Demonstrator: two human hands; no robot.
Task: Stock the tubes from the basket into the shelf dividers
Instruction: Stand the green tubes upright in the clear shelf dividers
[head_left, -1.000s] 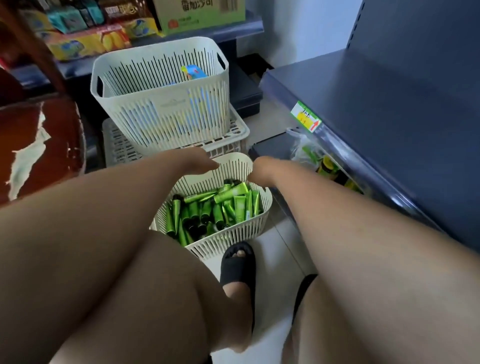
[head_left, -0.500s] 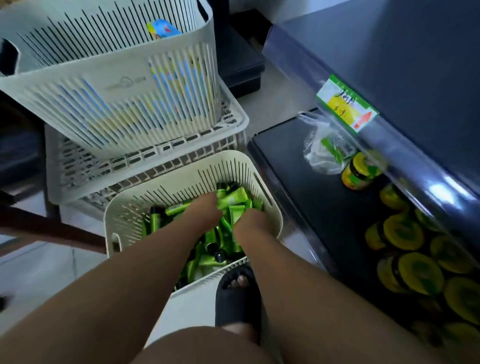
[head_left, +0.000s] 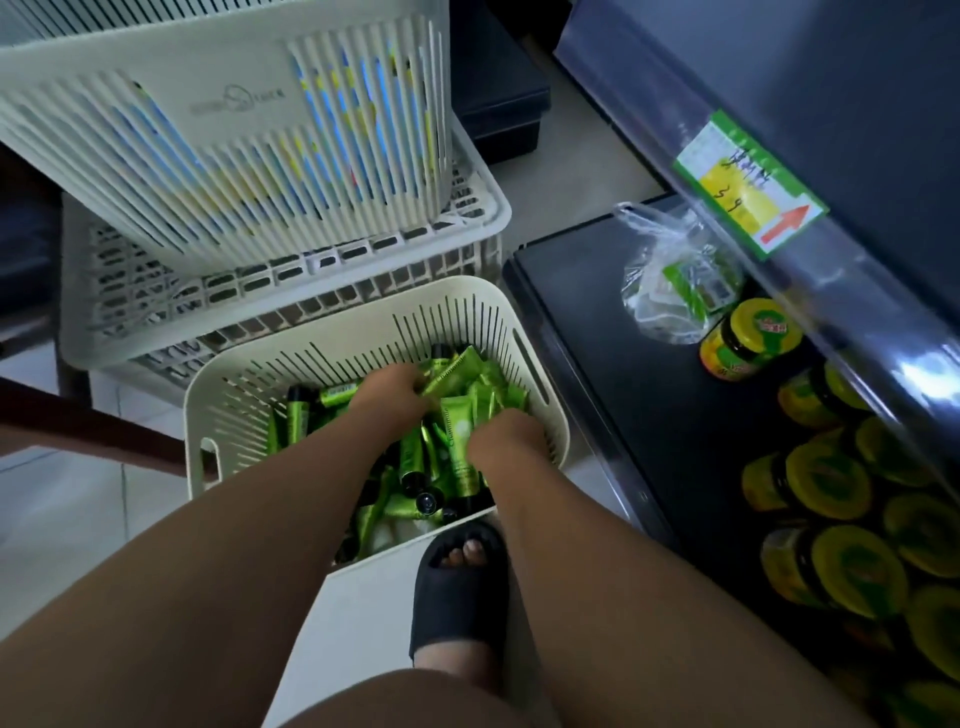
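Lying underneath: pale floor tiles (head_left: 62, 519); dark shelf (head_left: 649, 415) on the right.
Loose tubes (head_left: 457, 374): glossy green, black-capped, heaped in the cream basket (head_left: 244, 384).
Left hand (head_left: 389, 395): grasping tubes.
Right hand (head_left: 506, 439): grasping tubes.

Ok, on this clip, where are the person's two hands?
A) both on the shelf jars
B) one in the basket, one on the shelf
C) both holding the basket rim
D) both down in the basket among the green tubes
D: the left hand and right hand are both down among the green tubes inside the basket, neither on the shelf.
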